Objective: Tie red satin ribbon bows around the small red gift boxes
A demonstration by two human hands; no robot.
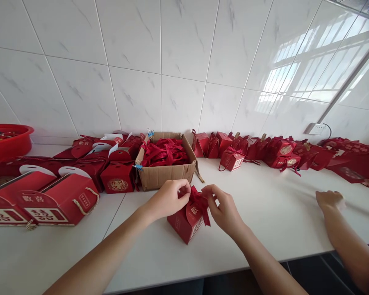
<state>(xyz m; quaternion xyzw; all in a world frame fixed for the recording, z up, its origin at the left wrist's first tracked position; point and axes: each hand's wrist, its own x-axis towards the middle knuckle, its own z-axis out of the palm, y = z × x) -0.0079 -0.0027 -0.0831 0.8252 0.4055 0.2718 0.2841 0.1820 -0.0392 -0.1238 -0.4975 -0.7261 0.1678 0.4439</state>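
A small red gift box (184, 223) with gold-edged characters stands on the white tabletop, directly under both hands. On its top sits a dark red ribbon (199, 200), gathered into a bow with a tail hanging down the right side. My left hand (172, 196) pinches the ribbon from the left, thumb against fingers. From the right, my right hand (222, 206) pinches the bow's other side with curled fingers. Just behind the box, a cardboard carton (169, 177) holds a heap of loose red ribbons (166, 152).
Red boxes with rope handles (64, 200) stand at the left, near a red plastic basin (9, 141). Several ribboned red boxes (232, 159) line the tiled wall to the right. Another person's hand (330, 200) rests on the table at right, below a wall socket (315, 129).
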